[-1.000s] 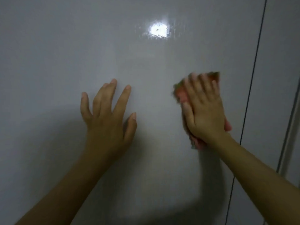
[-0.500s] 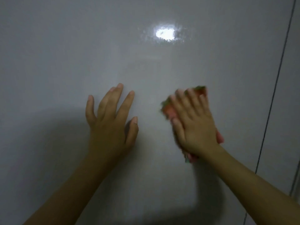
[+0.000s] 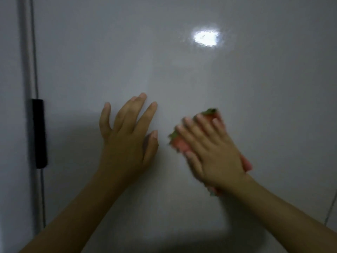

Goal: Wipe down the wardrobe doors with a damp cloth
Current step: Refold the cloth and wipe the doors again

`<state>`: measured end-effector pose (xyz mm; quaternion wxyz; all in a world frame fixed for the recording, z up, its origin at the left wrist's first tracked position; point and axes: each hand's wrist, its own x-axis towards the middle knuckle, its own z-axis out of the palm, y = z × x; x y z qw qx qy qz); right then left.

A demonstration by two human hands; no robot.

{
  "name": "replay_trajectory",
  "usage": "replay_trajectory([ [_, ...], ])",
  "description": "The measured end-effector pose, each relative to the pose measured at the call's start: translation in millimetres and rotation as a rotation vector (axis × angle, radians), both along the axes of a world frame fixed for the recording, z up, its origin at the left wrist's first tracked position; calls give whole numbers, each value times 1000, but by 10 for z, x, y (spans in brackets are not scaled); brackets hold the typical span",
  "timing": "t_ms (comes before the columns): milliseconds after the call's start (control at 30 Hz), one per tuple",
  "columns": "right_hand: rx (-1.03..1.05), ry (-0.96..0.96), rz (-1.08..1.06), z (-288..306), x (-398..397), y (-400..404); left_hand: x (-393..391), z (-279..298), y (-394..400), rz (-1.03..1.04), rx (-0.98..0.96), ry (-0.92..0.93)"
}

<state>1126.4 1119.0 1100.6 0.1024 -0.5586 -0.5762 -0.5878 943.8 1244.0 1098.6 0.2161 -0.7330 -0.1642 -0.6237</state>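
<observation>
A glossy white wardrobe door fills the view. My left hand lies flat on the door with its fingers spread. To its right, my right hand presses a pink cloth with a green edge flat against the door, fingers straight over it. Most of the cloth is hidden under the hand; pink shows at its left and lower right, green at the top.
A black handle sits on the door's left edge, beside a vertical gap to the neighbouring panel. Another door seam shows at the lower right. A bright light reflection glares above the right hand.
My right hand has slid the cloth down and to the left, closer to my left hand. The view has swung left, bringing the black handle in.
</observation>
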Motion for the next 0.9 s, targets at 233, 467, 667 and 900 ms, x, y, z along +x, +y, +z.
replay_trajectory([
  [233, 381, 346, -37, 525, -645, 585, -345, -125, 341, 39, -60, 5],
  [467, 4, 20, -7, -119, -739, 639, -532, -142, 413, -7, -37, 30],
  [667, 283, 234, -25, 223, -1081, 965, -1034, -414, 869, 158, -74, -80],
  [900, -194, -171, 92, -423, -1411, 1251, -1109, -666, 1255, 256, -49, -144],
])
